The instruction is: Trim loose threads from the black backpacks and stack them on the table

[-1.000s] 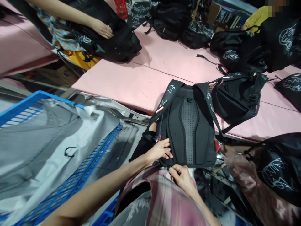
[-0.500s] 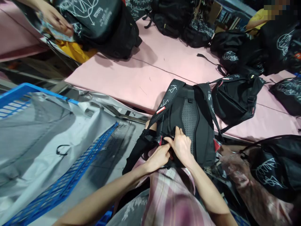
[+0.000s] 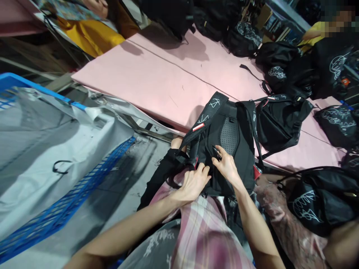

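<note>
A black backpack (image 3: 246, 149) leans against the table edge before me, its back panel and straps facing up. White scribble marks cover the left strap, and red tabs show at its sides. My left hand (image 3: 195, 183) is closed on the pack's lower left side, fingers curled into the black fabric. Higher on the back panel, my right hand (image 3: 227, 166) pinches a small dark shiny piece (image 3: 216, 153) between thumb and fingers; its exact kind is too small to make out. The fingertips of the two hands are apart.
A pink-topped table (image 3: 168, 78) runs across, with several black backpacks (image 3: 283, 123) on it. At left stands a blue crate (image 3: 70, 224) with a grey-white lining (image 3: 84, 138). A co-worker's patterned sleeve (image 3: 291, 216) and another black bag (image 3: 322, 201) are close on my right.
My right hand has moved up and right, now pinching a dark piece. My left hand has separated from it, staying low on the pack. At upper left, a co-worker's backpack has shifted right and away.
</note>
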